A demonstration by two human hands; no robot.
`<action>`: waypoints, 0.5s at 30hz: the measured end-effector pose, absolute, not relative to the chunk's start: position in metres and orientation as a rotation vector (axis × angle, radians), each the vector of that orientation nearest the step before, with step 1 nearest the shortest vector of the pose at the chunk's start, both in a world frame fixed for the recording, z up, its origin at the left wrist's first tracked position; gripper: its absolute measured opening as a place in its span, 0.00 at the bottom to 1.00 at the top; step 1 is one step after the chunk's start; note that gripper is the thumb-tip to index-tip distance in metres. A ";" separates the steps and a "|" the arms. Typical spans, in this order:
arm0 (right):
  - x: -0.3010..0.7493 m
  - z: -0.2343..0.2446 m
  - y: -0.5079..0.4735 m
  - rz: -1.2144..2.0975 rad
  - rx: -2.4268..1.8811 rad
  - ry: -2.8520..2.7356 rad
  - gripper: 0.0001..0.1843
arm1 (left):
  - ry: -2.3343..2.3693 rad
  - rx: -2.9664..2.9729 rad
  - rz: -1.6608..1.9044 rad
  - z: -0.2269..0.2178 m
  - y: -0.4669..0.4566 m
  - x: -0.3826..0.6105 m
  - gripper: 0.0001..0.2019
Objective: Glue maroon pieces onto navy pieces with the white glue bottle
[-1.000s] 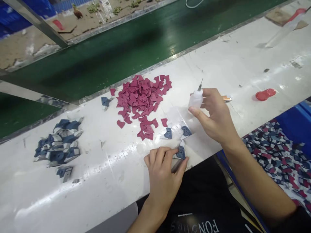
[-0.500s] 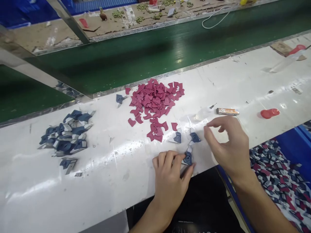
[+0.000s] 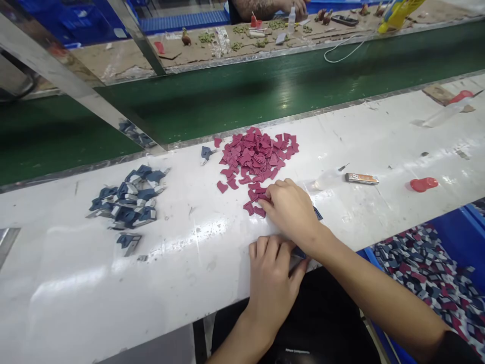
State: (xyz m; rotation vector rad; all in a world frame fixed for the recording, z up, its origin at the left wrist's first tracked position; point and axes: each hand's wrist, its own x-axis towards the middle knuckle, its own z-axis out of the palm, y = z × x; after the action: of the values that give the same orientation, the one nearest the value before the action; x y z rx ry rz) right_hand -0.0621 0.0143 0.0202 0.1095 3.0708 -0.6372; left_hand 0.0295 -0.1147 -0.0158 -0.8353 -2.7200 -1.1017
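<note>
My right hand lies near the lower edge of a heap of small crimson cut pieces, its fingertips on or just against several of them. It covers most of a dark blue piece, whose tip shows past the hand. My left hand rests at the table's near edge, its thumb beside another dark blue piece that is mostly hidden. I cannot tell whether either hand grips anything.
A translucent needle-tip glue bottle, a lighter and a red lid lie on the white table. Blue-and-white pieces lie left. A blue bin of pieces stands right. Beyond a green belt, a co-worker's hand shows.
My right hand has let go of the glue bottle, which now lies on the table, and has moved left onto the crimson pieces, covering the blue pieces there. My left hand has stayed at the edge.
</note>
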 end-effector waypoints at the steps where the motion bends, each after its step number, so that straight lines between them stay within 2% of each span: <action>1: -0.061 0.021 0.016 -0.693 0.119 3.064 0.10 | -2.717 -0.832 -1.108 -0.016 -0.115 0.030 0.09; 8: -0.008 0.046 0.059 -1.583 0.339 2.895 0.05 | -2.703 -0.875 -1.184 -0.012 -0.114 0.026 0.11; 11: 0.033 0.048 0.073 -1.705 0.532 2.851 0.08 | -2.702 -0.902 -1.210 -0.011 -0.113 0.023 0.12; 15: 0.072 0.037 0.069 -1.848 0.822 2.627 0.11 | -2.671 -0.953 -1.227 -0.012 -0.114 0.021 0.08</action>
State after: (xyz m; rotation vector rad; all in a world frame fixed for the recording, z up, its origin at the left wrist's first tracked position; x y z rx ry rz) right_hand 0.0718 0.0686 0.0369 0.8217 2.6272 -1.8485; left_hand 0.0206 -0.1136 -0.0123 -0.9528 -2.6708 -1.2266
